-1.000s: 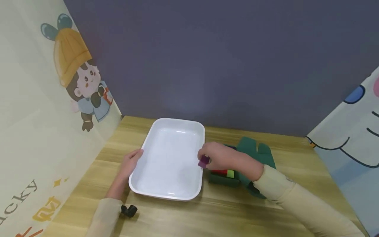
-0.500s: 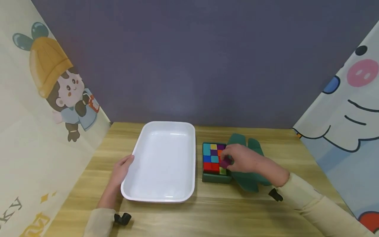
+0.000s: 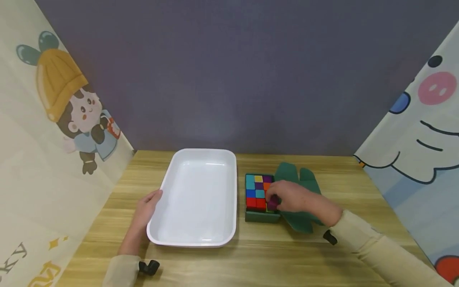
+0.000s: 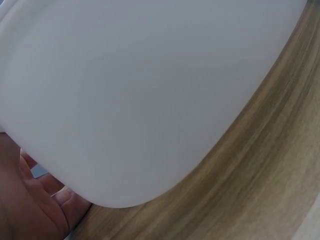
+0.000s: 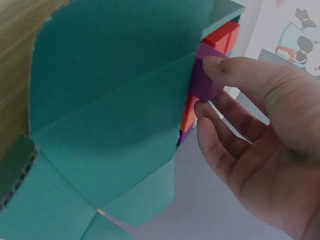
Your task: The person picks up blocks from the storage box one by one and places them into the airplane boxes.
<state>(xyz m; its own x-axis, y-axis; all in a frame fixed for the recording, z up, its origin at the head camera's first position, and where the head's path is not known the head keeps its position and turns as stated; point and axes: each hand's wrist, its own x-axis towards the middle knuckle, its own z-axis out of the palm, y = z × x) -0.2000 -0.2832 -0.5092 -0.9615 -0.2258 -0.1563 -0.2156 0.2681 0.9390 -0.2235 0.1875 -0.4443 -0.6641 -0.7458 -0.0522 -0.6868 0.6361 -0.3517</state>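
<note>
Between thumb and fingers, my right hand (image 3: 292, 196) pinches a purple cube (image 3: 273, 203) over the near right corner of a green cardboard box (image 3: 262, 217). Rows of colored cubes (image 3: 255, 194) fill the box: blue, red, yellow, purple and orange. In the right wrist view the purple cube (image 5: 207, 75) stands out past the red cubes (image 5: 222, 36), thumb on one face. My left hand (image 3: 144, 207) holds the left side of a white tray (image 3: 191, 242), thumb at the rim. The left wrist view shows its curled fingers (image 4: 52, 200) beside the tray's outer wall.
The box's green lid flaps (image 3: 299, 219) spread out to the right, under my right forearm. A grey-blue wall (image 3: 229, 79) stands behind the wooden table (image 3: 272, 255). Cartoon-printed panels (image 3: 87, 103) flank both sides. Black wrist straps (image 3: 148, 268) show at the sleeves.
My right hand has carried the purple cube from the tray's right rim to over the box, then slightly nearer. The head view has shifted. My left hand stays on the tray.
</note>
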